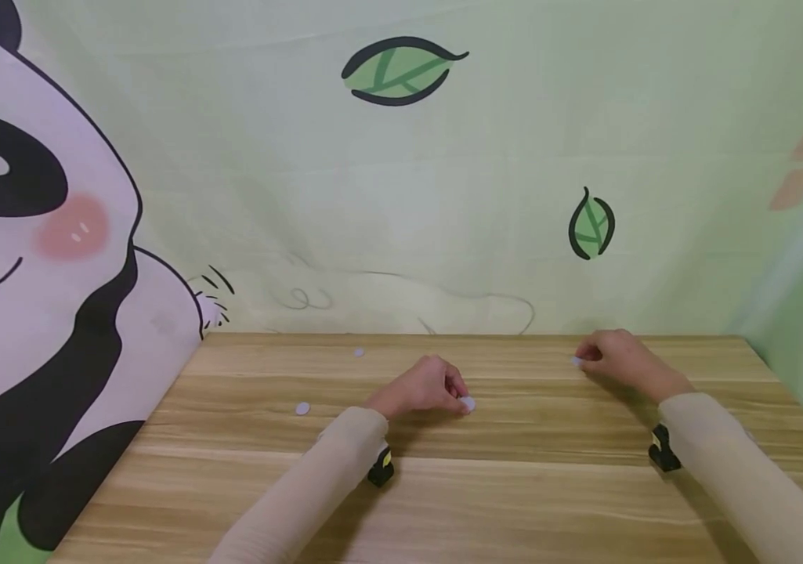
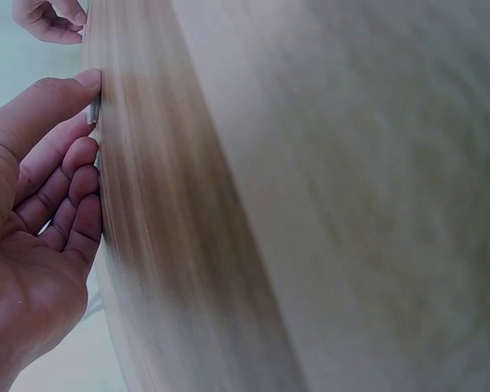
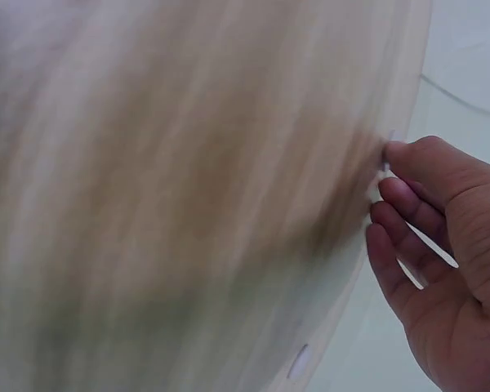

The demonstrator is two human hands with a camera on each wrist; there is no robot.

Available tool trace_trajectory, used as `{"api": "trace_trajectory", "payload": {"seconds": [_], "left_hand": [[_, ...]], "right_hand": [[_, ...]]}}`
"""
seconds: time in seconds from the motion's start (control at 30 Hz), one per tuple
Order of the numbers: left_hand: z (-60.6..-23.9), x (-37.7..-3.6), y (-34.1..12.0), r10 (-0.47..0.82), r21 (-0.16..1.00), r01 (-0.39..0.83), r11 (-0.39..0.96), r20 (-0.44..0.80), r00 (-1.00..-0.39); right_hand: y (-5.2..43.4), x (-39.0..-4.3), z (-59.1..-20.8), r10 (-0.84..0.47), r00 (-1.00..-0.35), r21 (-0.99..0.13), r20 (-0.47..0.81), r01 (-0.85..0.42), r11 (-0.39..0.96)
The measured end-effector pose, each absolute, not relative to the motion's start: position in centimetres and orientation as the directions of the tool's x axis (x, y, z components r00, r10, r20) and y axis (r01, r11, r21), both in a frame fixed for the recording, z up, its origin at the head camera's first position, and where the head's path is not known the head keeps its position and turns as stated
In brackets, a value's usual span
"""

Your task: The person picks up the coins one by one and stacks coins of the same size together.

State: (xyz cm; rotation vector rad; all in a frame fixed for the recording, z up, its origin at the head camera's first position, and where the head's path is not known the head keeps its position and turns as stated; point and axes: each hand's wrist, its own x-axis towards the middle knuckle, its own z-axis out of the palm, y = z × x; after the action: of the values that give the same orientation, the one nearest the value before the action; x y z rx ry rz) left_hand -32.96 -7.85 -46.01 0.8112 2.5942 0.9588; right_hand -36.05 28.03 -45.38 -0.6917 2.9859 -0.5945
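Small white discs lie on a wooden table (image 1: pixel 514 501). My left hand (image 1: pixel 461 398) rests near the table's middle, its thumb and fingertips curled down onto one disc (image 1: pixel 468 403). In the left wrist view the left hand (image 2: pixel 90 122) pinches that disc (image 2: pixel 92 113) between thumb and forefinger against the wood. My right hand (image 1: pixel 584 359) is further back and to the right, fingertips on another disc (image 1: pixel 576 360). The right wrist view shows the right hand (image 3: pixel 388 173) with thumb and forefinger closed on this disc's thin edge (image 3: pixel 386 166).
Two loose discs lie to the left, one (image 1: pixel 302 408) near my left forearm and one (image 1: pixel 359 352) by the back edge. A loose disc (image 3: pixel 298 361) also shows in the right wrist view. A panda-and-leaf curtain (image 1: pixel 401 196) hangs behind and beside the table.
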Motion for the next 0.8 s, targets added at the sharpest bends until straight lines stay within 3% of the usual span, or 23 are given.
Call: {"api": "trace_trajectory", "payload": {"seconds": [0.17, 0.43, 0.8], "left_hand": [[-46.00, -32.86, -7.83, 0.577, 0.666, 0.404, 0.627, -0.048, -0.815], [-46.01, -32.98, -7.78, 0.579, 0.664, 0.409, 0.626, -0.045, -0.814], [-45.97, -32.88, -7.88, 0.586, 0.675, 0.408, 0.615, -0.044, -0.809]], "right_hand": [[28.21, -36.00, -45.32, -0.458, -0.886, -0.405, 0.077, -0.448, 0.797], [28.39, -35.60, -45.03, -0.378, -0.925, -0.433, 0.034, -0.355, 0.829], [28.78, -35.55, -45.88, -0.359, -0.930, -0.474, 0.078, -0.352, 0.807]]}}
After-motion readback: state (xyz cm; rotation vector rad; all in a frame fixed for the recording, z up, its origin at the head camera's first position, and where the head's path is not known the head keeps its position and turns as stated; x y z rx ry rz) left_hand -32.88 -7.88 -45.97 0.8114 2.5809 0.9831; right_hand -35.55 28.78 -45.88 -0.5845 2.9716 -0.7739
